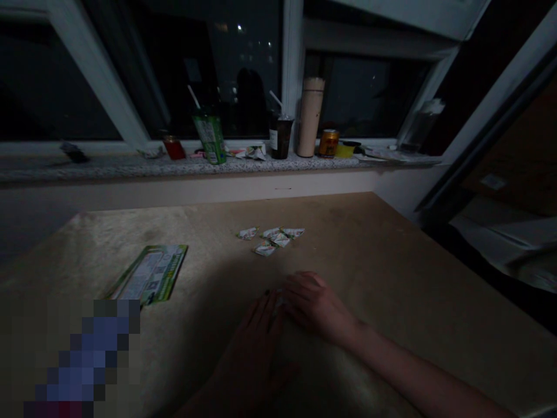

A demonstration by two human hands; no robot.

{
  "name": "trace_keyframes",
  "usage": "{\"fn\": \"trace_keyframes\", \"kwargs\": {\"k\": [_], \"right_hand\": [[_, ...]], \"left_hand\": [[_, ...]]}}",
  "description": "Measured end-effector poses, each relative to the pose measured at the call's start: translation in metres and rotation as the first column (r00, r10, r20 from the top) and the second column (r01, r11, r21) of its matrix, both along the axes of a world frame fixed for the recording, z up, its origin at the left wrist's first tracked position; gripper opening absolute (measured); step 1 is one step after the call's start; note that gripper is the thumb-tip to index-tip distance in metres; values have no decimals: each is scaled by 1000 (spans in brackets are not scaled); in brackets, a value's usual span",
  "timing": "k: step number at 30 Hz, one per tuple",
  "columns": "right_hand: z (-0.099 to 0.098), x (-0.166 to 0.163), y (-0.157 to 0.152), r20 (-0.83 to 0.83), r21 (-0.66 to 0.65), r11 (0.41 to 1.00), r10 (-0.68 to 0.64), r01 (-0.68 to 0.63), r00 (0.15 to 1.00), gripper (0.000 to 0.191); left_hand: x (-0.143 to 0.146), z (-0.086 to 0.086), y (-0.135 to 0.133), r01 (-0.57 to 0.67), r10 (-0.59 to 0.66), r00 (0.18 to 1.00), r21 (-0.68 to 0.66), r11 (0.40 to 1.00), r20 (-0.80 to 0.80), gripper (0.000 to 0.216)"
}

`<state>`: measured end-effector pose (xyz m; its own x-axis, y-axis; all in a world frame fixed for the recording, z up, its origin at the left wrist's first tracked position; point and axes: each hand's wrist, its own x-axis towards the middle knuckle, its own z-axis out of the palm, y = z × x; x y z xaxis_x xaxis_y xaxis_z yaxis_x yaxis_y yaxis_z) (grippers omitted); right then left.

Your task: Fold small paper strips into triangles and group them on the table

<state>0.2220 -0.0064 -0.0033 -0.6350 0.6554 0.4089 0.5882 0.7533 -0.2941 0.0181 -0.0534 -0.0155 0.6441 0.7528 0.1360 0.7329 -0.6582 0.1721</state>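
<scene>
On the wooden table, my left hand [256, 342] lies flat with its fingers stretched out and its thumb apart. Its fingertips touch a small whitish paper piece [279, 302], mostly covered by the hands. From the right, the bent fingers of my right hand [313, 302] close over the same piece. Beyond the hands lie several small folded paper pieces [281, 238], pale with green and red print, roughly triangular. To the left is a flat green-and-white printed booklet or packet [159, 273]; I cannot tell which.
The table [348, 232] meets a wall below a granite windowsill [143, 168]. The sill holds a green cup with straw [209, 136], dark drink cup [281, 137], tall beige flask [310, 116], gold can [328, 143] and red jar [174, 147]. A pixelated patch hides the lower left.
</scene>
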Motion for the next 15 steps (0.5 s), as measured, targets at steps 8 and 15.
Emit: {"fn": "trace_keyframes", "kwargs": {"k": [8, 15], "right_hand": [[-4, 16, -3, 49, -109, 992, 65, -59, 997, 31], [-6, 20, -4, 33, -141, 988, 63, -58, 997, 34]], "left_hand": [[-1, 1, 0, 19, -20, 999, -61, 998, -25, 85], [-14, 18, 9, 82, -84, 996, -125, 989, -13, 80]]}}
